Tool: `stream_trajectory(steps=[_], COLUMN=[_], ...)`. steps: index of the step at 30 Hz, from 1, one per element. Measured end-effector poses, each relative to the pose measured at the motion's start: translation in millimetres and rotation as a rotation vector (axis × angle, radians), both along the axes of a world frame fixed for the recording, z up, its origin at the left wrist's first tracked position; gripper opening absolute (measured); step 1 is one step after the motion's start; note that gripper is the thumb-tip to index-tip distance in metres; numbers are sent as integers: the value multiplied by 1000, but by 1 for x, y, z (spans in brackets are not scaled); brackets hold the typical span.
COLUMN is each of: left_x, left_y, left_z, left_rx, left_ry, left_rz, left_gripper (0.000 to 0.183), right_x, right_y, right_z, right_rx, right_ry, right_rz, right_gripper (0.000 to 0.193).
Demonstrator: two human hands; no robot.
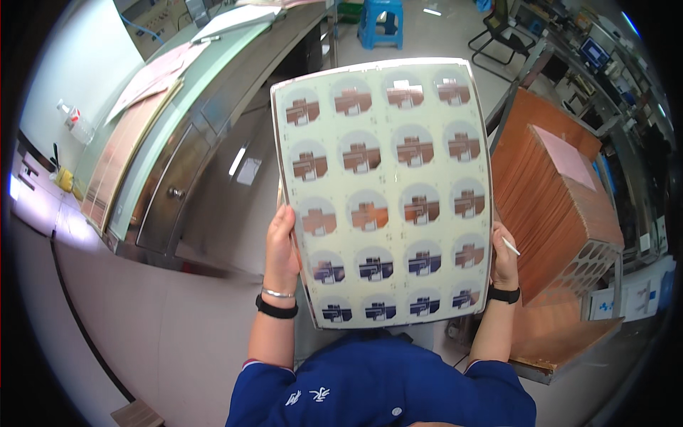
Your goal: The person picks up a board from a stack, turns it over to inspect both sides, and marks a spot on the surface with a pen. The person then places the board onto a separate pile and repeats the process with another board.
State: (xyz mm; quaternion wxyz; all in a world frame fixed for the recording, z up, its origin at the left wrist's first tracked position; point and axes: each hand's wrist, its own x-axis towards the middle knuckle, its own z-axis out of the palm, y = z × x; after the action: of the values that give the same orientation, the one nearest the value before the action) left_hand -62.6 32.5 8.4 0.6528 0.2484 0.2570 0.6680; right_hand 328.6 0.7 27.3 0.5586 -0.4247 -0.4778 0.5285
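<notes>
A large pale green circuit board panel (385, 178) is held up in front of me, its face toward me. Rows of round copper-patterned shapes cover it; the lower ones look dark blue in reflection. My left hand (282, 245) grips its left edge, thumb on the front and the other fingers hidden behind. On the opposite edge, my right hand (504, 257) is closed around the panel's side. A thin white pen-like stick (511, 246) pokes out from the right hand's fingers. A dark band sits on each wrist.
At left stands a glass-topped metal table (167, 149) bearing papers (153, 75) and copper-coloured sheets (131, 153). A plastic bottle (75, 121) is beyond it. A tall stack of brown panels (544, 206) rises close on my right. Farther off are a blue stool (380, 25) and an office chair (500, 32).
</notes>
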Motion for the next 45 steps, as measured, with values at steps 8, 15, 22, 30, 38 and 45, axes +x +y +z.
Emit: stream_trajectory(steps=[8, 15, 22, 30, 38, 45], left_x=[8, 12, 7, 16, 20, 16], left_y=[-3, -13, 12, -16, -19, -17], left_z=[17, 48, 62, 30, 31, 22], left_rx=[55, 244, 804, 129, 6, 30], left_ry=[33, 35, 288, -160, -155, -162], left_rz=[-12, 203, 325, -52, -129, -128], left_gripper=[28, 27, 16, 26, 42, 45], right_x=[-18, -21, -17, -39, -43, -61], right_y=[28, 28, 53, 56, 65, 43], right_z=[39, 71, 69, 34, 42, 52], right_rx=[196, 407, 660, 122, -201, -69], right_ry=[53, -76, 156, 877, 1012, 773], right_rz=[-139, -285, -313, 318, 689, 146], right_gripper=[32, 25, 24, 31, 41, 40])
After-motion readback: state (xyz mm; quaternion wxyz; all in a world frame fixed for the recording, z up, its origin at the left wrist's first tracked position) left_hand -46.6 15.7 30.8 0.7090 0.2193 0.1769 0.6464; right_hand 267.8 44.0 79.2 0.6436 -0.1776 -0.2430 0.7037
